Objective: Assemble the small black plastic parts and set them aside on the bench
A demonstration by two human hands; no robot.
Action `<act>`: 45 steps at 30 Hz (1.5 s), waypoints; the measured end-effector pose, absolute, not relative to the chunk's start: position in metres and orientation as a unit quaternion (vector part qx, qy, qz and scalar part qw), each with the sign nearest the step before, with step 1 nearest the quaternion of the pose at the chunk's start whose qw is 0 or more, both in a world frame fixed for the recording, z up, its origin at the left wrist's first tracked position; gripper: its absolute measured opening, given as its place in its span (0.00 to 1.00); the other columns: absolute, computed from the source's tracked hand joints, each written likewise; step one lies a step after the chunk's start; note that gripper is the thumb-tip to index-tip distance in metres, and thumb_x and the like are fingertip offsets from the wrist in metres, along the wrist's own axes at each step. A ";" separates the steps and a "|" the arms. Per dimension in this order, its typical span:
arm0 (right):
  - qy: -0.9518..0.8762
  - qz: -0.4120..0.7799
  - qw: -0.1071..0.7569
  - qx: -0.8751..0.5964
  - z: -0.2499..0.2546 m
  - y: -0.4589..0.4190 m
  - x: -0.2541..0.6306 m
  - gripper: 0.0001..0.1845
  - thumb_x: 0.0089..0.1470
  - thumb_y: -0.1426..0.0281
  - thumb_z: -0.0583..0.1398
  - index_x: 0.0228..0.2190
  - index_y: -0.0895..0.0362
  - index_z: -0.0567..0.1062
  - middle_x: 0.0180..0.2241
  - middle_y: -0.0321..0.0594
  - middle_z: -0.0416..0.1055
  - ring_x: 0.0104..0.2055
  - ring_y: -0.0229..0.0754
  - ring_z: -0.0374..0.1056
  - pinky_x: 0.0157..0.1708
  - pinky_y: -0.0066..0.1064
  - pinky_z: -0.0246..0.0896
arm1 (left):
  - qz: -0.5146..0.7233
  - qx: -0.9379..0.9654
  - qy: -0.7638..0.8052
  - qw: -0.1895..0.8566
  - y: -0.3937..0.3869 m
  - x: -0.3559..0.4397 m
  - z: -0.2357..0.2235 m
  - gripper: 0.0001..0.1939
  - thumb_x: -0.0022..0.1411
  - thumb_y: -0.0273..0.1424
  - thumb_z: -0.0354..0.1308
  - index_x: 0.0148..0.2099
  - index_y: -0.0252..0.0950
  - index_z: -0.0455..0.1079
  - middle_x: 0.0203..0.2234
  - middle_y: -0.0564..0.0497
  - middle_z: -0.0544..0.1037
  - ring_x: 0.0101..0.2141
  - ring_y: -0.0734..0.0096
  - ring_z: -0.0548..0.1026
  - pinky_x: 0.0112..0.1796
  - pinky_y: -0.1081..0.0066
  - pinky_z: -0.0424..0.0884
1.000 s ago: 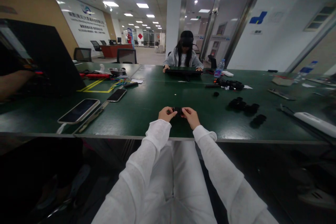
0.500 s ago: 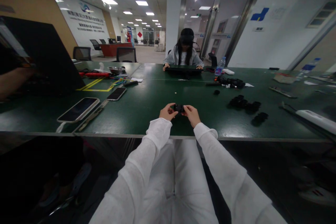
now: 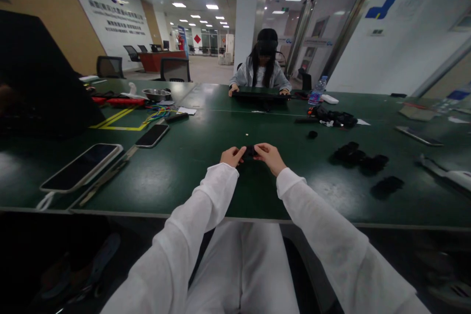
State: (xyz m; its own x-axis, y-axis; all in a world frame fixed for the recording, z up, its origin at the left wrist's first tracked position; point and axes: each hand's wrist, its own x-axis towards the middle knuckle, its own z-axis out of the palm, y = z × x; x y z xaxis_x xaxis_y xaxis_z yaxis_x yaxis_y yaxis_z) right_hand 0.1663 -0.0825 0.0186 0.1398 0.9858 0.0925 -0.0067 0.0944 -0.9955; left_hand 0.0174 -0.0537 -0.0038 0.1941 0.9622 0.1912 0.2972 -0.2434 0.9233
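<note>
A small black part [image 3: 249, 151], too dark to name more closely, is held between my two hands just above the green table. My left hand [image 3: 232, 156] pinches its left side between thumb and fingers. On the other side, the fingertips of my right hand [image 3: 269, 155] close on its right end. A tiny white piece [image 3: 247, 134] lies on the table beyond my hands. Several similar black parts [image 3: 360, 158] are grouped to the right, with another dark piece [image 3: 387, 187] nearer me and a small round one [image 3: 312, 134] farther back.
Two phones [image 3: 81, 168] [image 3: 152, 135] lie at left near coloured wires [image 3: 158, 114] and a metal bowl [image 3: 157, 94]. A large black panel [image 3: 40, 78] stands far left. Across the table [image 3: 206, 127] a person [image 3: 262, 68] holds a dark flat object; a water bottle [image 3: 317, 91] stands nearby.
The view has tilted and come closer to the table. Both hands still hold the black part, which has turned slightly, and the right hand's fingers now cover more of its end.
</note>
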 end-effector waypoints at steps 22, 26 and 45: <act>-0.511 0.471 0.528 -0.487 0.021 -0.071 0.172 0.14 0.41 0.66 0.59 0.34 0.56 0.70 0.34 0.38 0.68 0.35 0.39 0.66 0.37 0.35 0.64 | 0.376 0.703 0.418 0.436 -0.027 0.011 -0.004 0.15 0.49 0.42 0.54 0.27 0.34 0.60 0.21 0.54 0.68 0.21 0.75 0.69 0.19 0.75 0.67; -0.516 0.482 0.521 -0.479 0.018 -0.069 0.176 0.12 0.41 0.68 0.60 0.33 0.55 0.69 0.33 0.36 0.68 0.36 0.39 0.65 0.37 0.35 0.64 | 0.410 0.746 0.390 0.350 -0.021 0.013 0.003 0.18 0.51 0.38 0.54 0.18 0.32 0.57 0.31 0.49 0.68 0.28 0.73 0.69 0.22 0.75 0.68; -0.519 0.496 0.510 -0.474 0.018 -0.069 0.182 0.12 0.42 0.68 0.59 0.34 0.54 0.69 0.35 0.36 0.66 0.38 0.39 0.65 0.38 0.35 0.63 | 0.390 0.725 0.366 0.434 -0.031 0.006 0.005 0.16 0.54 0.34 0.51 0.45 0.37 0.58 0.28 0.53 0.68 0.23 0.76 0.71 0.24 0.75 0.66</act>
State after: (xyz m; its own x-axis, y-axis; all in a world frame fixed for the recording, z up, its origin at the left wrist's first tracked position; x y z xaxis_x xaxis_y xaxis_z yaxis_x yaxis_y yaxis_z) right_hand 0.1821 -0.0691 0.0176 -0.0306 0.9978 0.0595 -0.0130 0.0592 -0.9982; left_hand 0.0057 -0.0309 0.0047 0.4273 0.8695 0.2480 0.1927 -0.3555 0.9146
